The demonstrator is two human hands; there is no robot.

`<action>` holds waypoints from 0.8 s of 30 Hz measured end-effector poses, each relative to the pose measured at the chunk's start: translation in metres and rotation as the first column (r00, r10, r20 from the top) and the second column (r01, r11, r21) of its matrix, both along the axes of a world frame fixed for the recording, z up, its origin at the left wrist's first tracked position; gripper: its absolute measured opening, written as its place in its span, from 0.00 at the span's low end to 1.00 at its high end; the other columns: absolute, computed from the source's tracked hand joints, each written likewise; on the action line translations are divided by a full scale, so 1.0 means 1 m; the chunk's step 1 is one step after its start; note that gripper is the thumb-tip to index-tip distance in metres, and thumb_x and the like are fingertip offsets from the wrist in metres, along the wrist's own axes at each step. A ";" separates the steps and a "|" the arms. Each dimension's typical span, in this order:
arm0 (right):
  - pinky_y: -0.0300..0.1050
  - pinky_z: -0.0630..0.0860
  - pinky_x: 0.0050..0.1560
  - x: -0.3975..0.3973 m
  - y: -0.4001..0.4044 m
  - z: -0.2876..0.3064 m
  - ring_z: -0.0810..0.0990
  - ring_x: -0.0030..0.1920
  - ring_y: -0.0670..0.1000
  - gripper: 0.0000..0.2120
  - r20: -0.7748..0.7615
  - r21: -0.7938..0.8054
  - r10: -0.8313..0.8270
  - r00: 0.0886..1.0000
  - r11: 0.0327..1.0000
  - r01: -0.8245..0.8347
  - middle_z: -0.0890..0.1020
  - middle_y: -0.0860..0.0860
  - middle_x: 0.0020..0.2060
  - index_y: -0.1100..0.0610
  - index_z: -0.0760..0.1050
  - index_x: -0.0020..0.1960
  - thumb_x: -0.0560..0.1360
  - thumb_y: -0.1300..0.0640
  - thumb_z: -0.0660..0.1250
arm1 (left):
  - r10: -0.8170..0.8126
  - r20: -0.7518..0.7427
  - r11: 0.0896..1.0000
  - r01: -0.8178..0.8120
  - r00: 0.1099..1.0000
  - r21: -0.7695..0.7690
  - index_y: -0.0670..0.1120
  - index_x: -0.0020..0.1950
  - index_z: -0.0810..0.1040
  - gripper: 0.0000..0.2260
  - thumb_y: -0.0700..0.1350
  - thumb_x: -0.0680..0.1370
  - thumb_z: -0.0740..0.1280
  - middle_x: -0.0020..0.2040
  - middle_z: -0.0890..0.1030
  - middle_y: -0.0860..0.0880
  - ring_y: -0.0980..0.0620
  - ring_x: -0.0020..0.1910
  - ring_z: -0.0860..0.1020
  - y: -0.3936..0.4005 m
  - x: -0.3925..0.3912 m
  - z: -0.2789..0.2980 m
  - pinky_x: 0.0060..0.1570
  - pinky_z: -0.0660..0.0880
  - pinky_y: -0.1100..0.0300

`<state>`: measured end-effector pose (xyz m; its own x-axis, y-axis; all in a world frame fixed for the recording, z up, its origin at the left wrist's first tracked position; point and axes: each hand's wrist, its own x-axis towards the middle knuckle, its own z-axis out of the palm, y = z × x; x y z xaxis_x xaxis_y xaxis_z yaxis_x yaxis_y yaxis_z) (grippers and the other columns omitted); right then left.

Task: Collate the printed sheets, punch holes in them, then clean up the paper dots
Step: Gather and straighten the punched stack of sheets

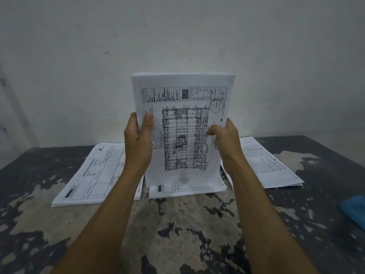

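Observation:
I hold a stack of printed sheets [183, 123] upright above the table, its front page showing a floor-plan drawing. My left hand [138, 135] grips the stack's left edge with the thumb on the front. My right hand [227, 137] grips its right edge. The stack's bottom edge rests on or just above a middle pile of sheets [187, 189]. A left pile of forms [94, 175] and a right pile of printed pages [270, 167] lie flat on the table. No hole punch is in view.
The table [177, 224] has a worn dark top with pale bare patches. A blue object [353, 210] lies at the right edge. A white wall [177, 36] stands directly behind the table.

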<state>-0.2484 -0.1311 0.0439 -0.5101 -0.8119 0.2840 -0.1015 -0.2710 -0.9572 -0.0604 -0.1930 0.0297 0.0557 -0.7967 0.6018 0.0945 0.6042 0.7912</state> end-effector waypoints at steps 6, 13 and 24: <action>0.59 0.78 0.56 0.003 0.001 0.000 0.80 0.55 0.57 0.23 0.041 -0.012 -0.039 0.998 0.999 0.039 0.82 0.54 0.54 0.57 0.74 0.59 0.65 0.53 0.66 | 0.004 -0.004 1.000 -0.004 1.000 -0.021 0.58 0.56 0.77 0.08 0.58 0.82 0.61 0.52 0.83 0.56 0.55 0.53 0.82 -0.001 0.001 0.001 0.55 0.81 0.49; 0.40 0.77 0.47 -0.001 -0.003 -0.004 0.82 0.49 0.45 0.04 -0.092 -0.044 -0.020 0.996 0.999 0.016 0.82 0.48 0.50 0.54 0.73 0.55 0.80 0.57 0.63 | 0.048 -0.023 0.998 -0.049 0.999 -0.035 0.51 0.65 0.75 0.17 0.60 0.82 0.60 0.57 0.83 0.53 0.55 0.57 0.81 0.002 -0.004 0.005 0.58 0.80 0.49; 0.43 0.80 0.47 -0.004 -0.002 0.001 0.82 0.52 0.49 0.14 -0.001 -0.055 0.005 1.000 0.998 -0.006 0.82 0.48 0.52 0.53 0.71 0.59 0.75 0.61 0.67 | 0.056 0.045 0.997 -0.053 0.997 -0.065 0.60 0.49 0.75 0.06 0.58 0.82 0.61 0.46 0.82 0.60 0.59 0.46 0.81 -0.006 0.005 0.005 0.44 0.80 0.61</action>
<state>-0.2523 -0.1334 0.0453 -0.5054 -0.7977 0.3290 -0.1010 -0.3240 -0.9406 -0.0557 -0.1991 0.0346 0.0687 -0.7534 0.6539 0.0243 0.6566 0.7539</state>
